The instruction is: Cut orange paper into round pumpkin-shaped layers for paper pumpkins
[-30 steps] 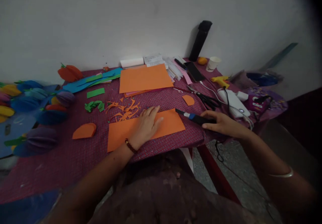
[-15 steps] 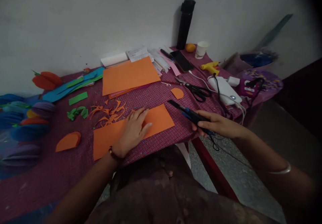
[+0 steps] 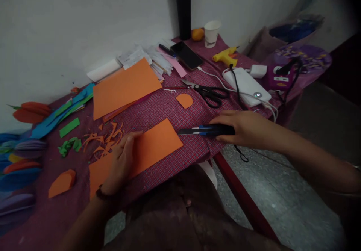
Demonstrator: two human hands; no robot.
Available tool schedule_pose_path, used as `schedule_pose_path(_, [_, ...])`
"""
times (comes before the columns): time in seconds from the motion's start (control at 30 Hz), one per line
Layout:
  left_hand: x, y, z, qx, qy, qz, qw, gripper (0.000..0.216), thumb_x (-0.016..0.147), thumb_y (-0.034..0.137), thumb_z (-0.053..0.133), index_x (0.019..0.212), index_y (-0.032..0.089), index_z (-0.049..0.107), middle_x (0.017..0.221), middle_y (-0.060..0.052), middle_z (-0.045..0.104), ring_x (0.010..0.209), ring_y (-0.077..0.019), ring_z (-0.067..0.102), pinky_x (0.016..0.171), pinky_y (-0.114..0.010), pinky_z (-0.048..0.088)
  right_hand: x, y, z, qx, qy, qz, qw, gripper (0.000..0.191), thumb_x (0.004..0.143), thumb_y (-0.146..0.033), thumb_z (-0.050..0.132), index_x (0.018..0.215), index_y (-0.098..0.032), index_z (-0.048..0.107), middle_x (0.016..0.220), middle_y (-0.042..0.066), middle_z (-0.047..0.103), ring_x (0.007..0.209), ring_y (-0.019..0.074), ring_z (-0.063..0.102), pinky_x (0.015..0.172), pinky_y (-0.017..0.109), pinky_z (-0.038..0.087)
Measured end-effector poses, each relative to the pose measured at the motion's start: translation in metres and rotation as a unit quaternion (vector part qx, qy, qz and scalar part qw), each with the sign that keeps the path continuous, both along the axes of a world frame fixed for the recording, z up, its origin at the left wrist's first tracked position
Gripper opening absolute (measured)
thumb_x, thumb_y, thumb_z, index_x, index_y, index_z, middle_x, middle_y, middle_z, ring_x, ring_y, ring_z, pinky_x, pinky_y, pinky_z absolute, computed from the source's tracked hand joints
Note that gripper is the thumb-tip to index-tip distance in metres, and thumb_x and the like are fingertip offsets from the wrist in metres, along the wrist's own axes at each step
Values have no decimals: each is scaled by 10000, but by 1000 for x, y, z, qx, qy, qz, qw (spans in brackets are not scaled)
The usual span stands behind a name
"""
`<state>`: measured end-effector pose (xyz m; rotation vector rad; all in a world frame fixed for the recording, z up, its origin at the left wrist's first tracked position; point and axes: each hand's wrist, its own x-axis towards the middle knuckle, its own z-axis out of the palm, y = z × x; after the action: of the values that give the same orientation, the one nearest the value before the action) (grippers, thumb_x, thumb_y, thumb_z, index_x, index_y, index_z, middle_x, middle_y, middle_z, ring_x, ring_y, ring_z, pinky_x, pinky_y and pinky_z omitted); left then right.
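Observation:
My left hand [image 3: 122, 161] rests on its side on an orange paper strip [image 3: 158, 142], fingers stretched out and close together. Part of the strip is hidden beneath that hand. My right hand [image 3: 232, 127] grips a blue and black box cutter [image 3: 201, 130] by its handle. The cutter's dark blade points left, beside the strip's right end, low over the checked tablecloth; I cannot tell whether it touches the cloth. Curly orange paper scraps [image 3: 105, 140] lie just beyond my left hand. A rounded orange paper piece [image 3: 184, 100] lies beyond the blade.
Black-handled scissors [image 3: 210, 93], a white power bank [image 3: 245, 87] with cables and a yellow glue gun [image 3: 225, 56] lie to the right. Orange sheets [image 3: 126, 85] lie at the back. A phone [image 3: 186, 55], paper cup [image 3: 211, 33] and black bottle [image 3: 184, 10] stand or lie farther off.
The view has shifted. My left hand has turned from palm-down onto its side on the strip. My right hand has brought the box cutter lower, its blade now nearly level beside the strip.

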<state>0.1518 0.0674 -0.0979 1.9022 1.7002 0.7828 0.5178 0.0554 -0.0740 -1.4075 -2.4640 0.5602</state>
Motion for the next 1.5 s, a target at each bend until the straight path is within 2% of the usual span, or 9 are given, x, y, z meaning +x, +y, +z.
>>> schedule_pose_path(0.1, [1,0,0,-4,15,14,1000,438,964,424,298,1028,209,675,1112,-33,678,1092,-214,590,1032,-397,423,2,2,-6,42,-16,4,999,318,820,-281,621,1136,-258,641,993,39,652,866,198,631,737,300,458])
schedule_pose_path(0.33, [0,1,-5,-10,33,15,999,408,963,415,324,1028,216,674,1134,-33,674,1121,-224,584,1045,-412,413,3,4,-12,47,-20,10,999,312,835,-269,625,1145,-238,637,943,49,623,839,192,614,705,288,447])
schedule_pose_path(0.67, [3,0,-6,15,41,-8,999,387,960,392,307,1012,213,647,1095,-48,665,1073,-216,599,993,-403,459,-6,8,-11,70,-18,69,995,324,844,-281,629,1163,-231,641,958,74,610,873,221,580,760,332,431])
schedule_pose_path(0.77, [4,-1,-9,64,132,-89,985,365,945,377,350,1166,208,586,1211,-86,618,1154,-248,551,1049,-471,397,-13,12,-10,89,-43,77,992,337,846,-285,631,1180,-242,637,973,83,613,894,237,568,769,350,410])
schedule_pose_path(0.9, [12,-1,-7,83,260,-299,914,534,909,394,466,1403,198,403,1479,-124,408,1373,-296,344,1157,-542,175,-23,16,-12,112,-70,86,988,346,851,-295,632,1195,-262,629,993,82,614,914,241,561,761,344,386])
schedule_pose_path(1.03, [24,5,0,45,266,-440,856,705,888,524,475,1488,218,268,1557,-104,269,1438,-289,220,1177,-506,134,-30,18,-14,103,-77,94,987,361,847,-284,638,1207,-257,628,991,85,610,917,239,558,769,343,390])
schedule_pose_path(1.17, [34,17,5,32,252,-473,844,733,898,584,403,1511,244,187,1569,-71,240,1453,-242,183,1190,-467,74,-31,17,-17,84,-79,107,988,388,856,-288,629,1242,-246,609,1006,95,604,930,241,556,797,360,408])
schedule_pose_path(1.37, [34,34,0,17,241,-436,867,627,910,554,410,1471,292,308,1555,-45,289,1452,-235,188,1183,-466,66,-27,13,-18,54,-60,118,990,421,853,-278,627,1270,-234,590,995,97,608,898,233,563,788,369,437])
schedule_pose_path(1.5, [31,35,-8,22,235,-413,879,651,891,567,443,1468,294,316,1561,-44,272,1452,-251,186,1180,-468,65,-25,-3,-18,34,-44,95,994,408,875,-288,591,1278,-224,582,1004,103,610,881,232,573,767,371,464])
